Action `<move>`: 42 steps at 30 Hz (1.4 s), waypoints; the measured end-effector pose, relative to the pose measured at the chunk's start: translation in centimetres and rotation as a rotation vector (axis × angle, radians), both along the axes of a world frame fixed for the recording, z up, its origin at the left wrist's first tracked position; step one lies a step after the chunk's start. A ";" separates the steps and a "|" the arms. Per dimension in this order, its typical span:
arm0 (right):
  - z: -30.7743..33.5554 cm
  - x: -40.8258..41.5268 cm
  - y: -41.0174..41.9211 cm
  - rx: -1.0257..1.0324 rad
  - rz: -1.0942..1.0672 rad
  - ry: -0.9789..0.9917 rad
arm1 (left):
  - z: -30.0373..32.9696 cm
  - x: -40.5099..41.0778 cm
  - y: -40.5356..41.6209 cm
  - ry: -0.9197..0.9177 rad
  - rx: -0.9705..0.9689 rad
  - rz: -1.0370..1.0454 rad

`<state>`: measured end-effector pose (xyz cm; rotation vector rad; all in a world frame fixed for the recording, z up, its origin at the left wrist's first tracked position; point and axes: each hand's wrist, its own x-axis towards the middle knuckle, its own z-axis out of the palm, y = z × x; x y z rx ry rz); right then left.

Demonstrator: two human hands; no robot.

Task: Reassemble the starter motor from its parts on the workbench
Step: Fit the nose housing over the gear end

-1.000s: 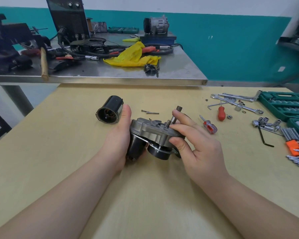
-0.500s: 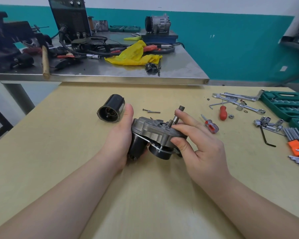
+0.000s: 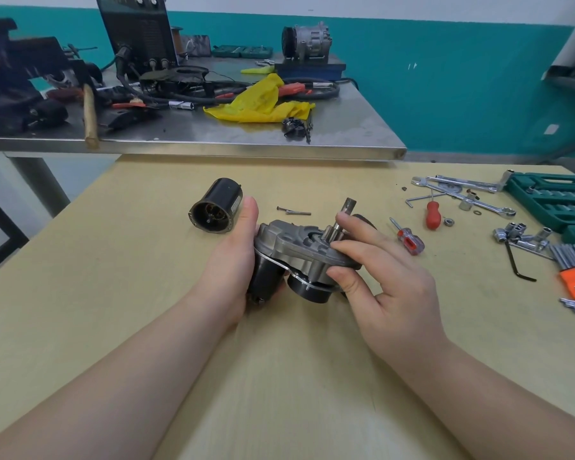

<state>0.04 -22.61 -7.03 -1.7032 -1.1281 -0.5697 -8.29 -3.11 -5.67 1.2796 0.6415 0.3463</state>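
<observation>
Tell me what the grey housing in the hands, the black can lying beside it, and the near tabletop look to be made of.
Grey housing: probably cast aluminium, with a dull matte grey skin and moulded ribs and bosses.
Black can: likely painted or coated steel, with a smooth satin black wall; coppery windings show inside its open end.
Near tabletop: pale wood or laminate board, matte, with faint straight grain lines.

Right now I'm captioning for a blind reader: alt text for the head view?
Both hands hold a grey starter housing above a wooden bench: left hand grips its side, right hand pinches its shaft. A black motor can lies behind.
</observation>
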 end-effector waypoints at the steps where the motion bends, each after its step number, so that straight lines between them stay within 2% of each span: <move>1: 0.0 -0.1 0.0 -0.001 -0.002 -0.006 | 0.0 0.0 0.0 -0.003 -0.004 -0.006; 12: 0.3 0.1 -0.4 -0.022 0.148 0.077 | -0.3 -0.4 0.0 -0.094 -0.064 0.005; 14: 0.4 -0.1 -0.5 0.065 0.175 0.278 | -0.4 -0.6 -0.1 -0.117 -0.070 0.009; 17: 1.0 -0.1 0.0 0.230 0.198 0.852 | -0.5 -0.9 -0.3 -0.167 -0.108 0.013; 19: 1.0 0.6 0.3 0.212 0.348 1.158 | -0.5 -0.9 -0.4 -0.214 -0.112 -0.001; 22: 1.3 0.7 0.3 0.195 0.518 1.343 | -0.5 -0.9 -0.6 -0.268 -0.045 -0.013; 26: 1.5 0.4 0.2 0.172 0.596 1.345 | -0.8 -0.9 -0.9 -0.277 0.117 0.060; 31: 2.0 0.1 0.0 0.182 0.620 1.357 | -0.8 -1.2 -1.1 -0.317 0.052 0.094; 39: 2.2 0.0 -0.2 0.138 0.598 1.399 | -0.8 -1.8 -1.5 -0.410 0.247 0.043; 42: 2.3 -0.3 -0.4 0.040 0.663 1.419 | -0.8 -1.9 -1.4 -0.416 0.286 0.029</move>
